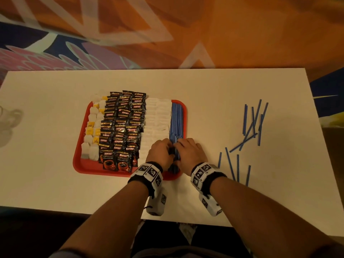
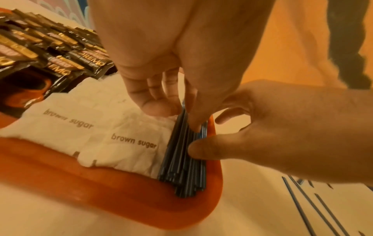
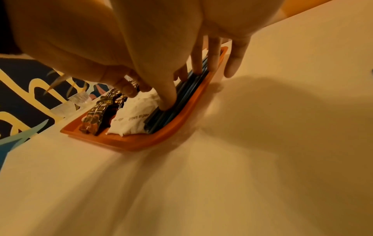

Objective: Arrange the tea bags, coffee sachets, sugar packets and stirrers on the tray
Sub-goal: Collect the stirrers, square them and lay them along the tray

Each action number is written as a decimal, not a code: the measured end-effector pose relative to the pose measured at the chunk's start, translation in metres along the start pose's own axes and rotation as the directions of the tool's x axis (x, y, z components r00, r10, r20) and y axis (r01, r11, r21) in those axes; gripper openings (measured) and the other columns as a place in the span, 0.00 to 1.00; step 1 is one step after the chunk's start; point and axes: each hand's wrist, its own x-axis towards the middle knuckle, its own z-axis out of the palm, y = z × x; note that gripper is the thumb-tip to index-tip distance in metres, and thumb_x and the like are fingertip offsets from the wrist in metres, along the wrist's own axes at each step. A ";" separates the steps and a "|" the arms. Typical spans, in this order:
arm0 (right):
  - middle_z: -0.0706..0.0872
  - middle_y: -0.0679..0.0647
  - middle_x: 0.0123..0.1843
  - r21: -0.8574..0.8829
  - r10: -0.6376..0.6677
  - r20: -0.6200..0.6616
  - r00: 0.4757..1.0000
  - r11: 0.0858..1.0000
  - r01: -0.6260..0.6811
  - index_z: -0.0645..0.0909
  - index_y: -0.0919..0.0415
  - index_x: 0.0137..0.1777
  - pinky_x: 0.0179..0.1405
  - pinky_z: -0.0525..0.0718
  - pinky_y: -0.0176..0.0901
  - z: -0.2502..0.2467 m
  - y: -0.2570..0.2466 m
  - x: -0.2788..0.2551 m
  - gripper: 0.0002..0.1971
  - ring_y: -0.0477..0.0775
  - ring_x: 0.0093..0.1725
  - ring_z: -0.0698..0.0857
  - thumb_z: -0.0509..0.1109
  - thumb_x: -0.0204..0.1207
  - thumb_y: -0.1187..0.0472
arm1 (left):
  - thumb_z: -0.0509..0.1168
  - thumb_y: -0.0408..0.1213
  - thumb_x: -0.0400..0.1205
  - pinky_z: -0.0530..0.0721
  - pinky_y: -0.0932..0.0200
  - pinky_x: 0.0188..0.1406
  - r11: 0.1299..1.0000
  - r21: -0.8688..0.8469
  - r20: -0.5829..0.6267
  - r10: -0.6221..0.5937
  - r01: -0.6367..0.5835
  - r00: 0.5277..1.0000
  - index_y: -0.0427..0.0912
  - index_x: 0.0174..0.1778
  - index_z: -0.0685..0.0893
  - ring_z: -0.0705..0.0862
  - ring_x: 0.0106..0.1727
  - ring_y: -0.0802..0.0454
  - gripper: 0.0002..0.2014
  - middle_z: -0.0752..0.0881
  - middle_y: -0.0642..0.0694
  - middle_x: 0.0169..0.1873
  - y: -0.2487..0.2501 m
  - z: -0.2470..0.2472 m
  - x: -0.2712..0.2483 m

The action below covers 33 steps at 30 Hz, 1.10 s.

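2 hands meet over the stirrers (image 1: 176, 123) bundled along the right edge of the red tray (image 1: 87, 164), long axis running away from the person. The left hand (image 1: 160, 153) and right hand (image 1: 189, 151) press bent fingertips onto the bundle's near end, gripping nothing. Loose stirrers (image 1: 253, 123) lie well to the right on the table (image 1: 214, 90), nearer the right hand.

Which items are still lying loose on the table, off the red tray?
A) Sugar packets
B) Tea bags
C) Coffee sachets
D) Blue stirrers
D: in the head view, loose blue stirrers lie scattered on the white table to the right of the red tray, while the tea bags, coffee sachets and sugar packets all sit in rows on the tray.
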 end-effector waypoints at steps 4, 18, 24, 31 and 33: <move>0.68 0.51 0.78 -0.048 -0.020 -0.031 0.999 0.999 0.018 0.70 0.55 0.75 0.73 0.66 0.52 0.001 -0.001 0.002 0.29 0.56 0.76 0.65 0.70 0.75 0.50 | 0.75 0.35 0.77 0.73 0.57 0.50 1.000 -0.007 0.006 0.016 -0.016 1.000 0.44 0.60 0.81 0.75 0.49 0.50 0.16 0.77 0.47 0.52 -0.007 0.002 -0.001; 0.76 0.53 0.67 0.289 0.345 -0.023 0.938 0.901 -0.324 0.72 0.53 0.71 0.65 0.78 0.52 -0.027 0.077 -0.040 0.22 0.58 0.67 0.76 0.70 0.78 0.60 | 0.64 0.33 0.82 0.83 0.52 0.47 0.978 0.025 0.045 0.204 -0.206 0.978 0.38 0.50 0.86 0.85 0.48 0.43 0.06 0.87 0.42 0.46 0.066 0.020 -0.010; 0.81 0.58 0.63 0.427 0.699 0.079 0.711 0.621 -0.657 0.76 0.57 0.61 0.57 0.80 0.46 -0.038 0.160 -0.094 0.13 0.61 0.61 0.81 0.69 0.79 0.58 | 0.66 0.38 0.83 0.89 0.43 0.55 0.986 0.159 0.420 -0.031 -0.040 0.907 0.35 0.67 0.78 0.86 0.58 0.35 0.18 0.82 0.35 0.63 0.113 0.072 -0.014; 0.85 0.61 0.56 0.245 0.698 0.318 0.642 0.593 -0.767 0.81 0.65 0.49 0.38 0.81 0.41 -0.026 0.179 -0.117 0.09 0.63 0.57 0.86 0.71 0.76 0.58 | 0.74 0.40 0.78 0.89 0.39 0.54 0.995 0.093 0.400 -0.062 0.027 0.914 0.39 0.76 0.65 0.85 0.59 0.33 0.34 0.81 0.35 0.63 0.150 0.113 -0.012; 0.87 0.59 0.57 0.290 0.658 0.293 0.694 0.631 -0.720 0.85 0.67 0.52 0.54 0.84 0.45 -0.028 0.172 -0.111 0.10 0.61 0.61 0.85 0.69 0.77 0.61 | 0.78 0.43 0.75 0.89 0.39 0.52 0.998 0.066 0.395 -0.029 0.003 0.918 0.40 0.72 0.68 0.86 0.57 0.33 0.34 0.82 0.36 0.60 0.158 0.119 -0.013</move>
